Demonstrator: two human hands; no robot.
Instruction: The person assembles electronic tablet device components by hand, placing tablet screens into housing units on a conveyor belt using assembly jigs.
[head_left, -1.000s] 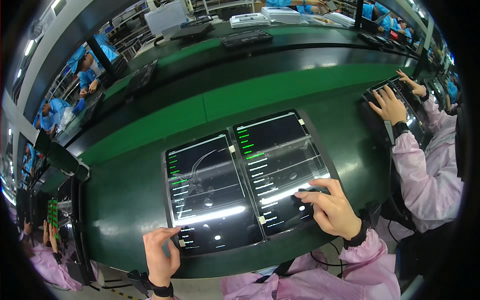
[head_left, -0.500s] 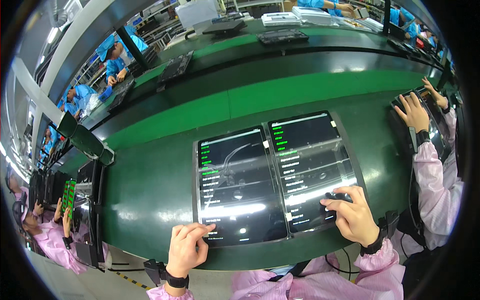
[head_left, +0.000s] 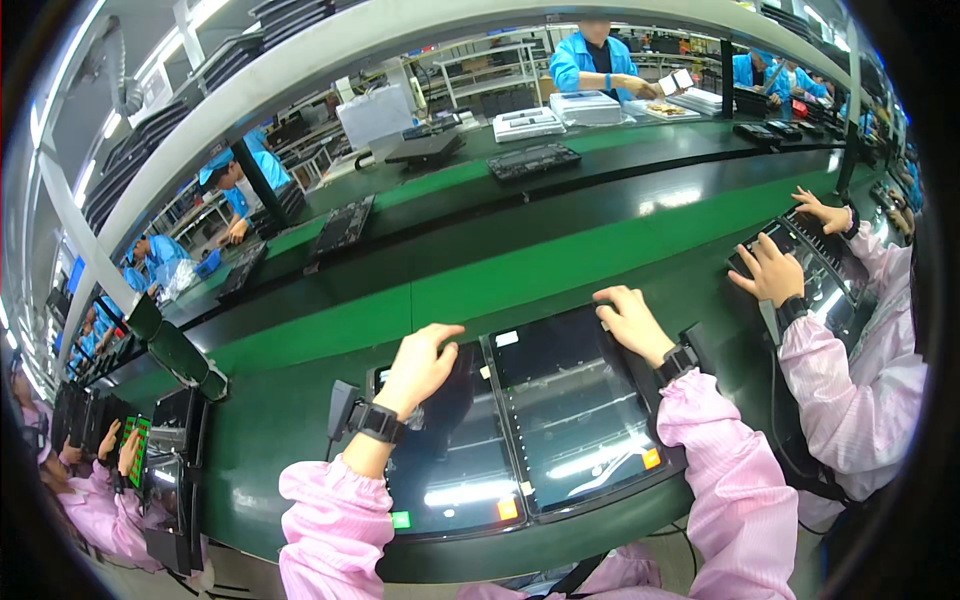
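Observation:
Two large dark tablets lie side by side on the green workbench in front of me. The left tablet has a small green and a small orange square at its lower corners. On the right tablet a white square shows at the upper left and an orange one at the lower right. My left hand is over the left tablet's upper part, fingers apart and holding nothing. At the right tablet's upper right corner is my right hand, also open; whether its fingertips touch the edge I cannot tell.
Beyond the green strip runs a dark conveyor line with open device housings. To the right, a co-worker's hands rest on another tablet. At the left, another person holds a green-lit device beside a dark post.
Both hands have moved from the tablets' lower parts to their far ends. The text lists on the screens have given way to dark displays with small coloured squares. The view has tilted up.

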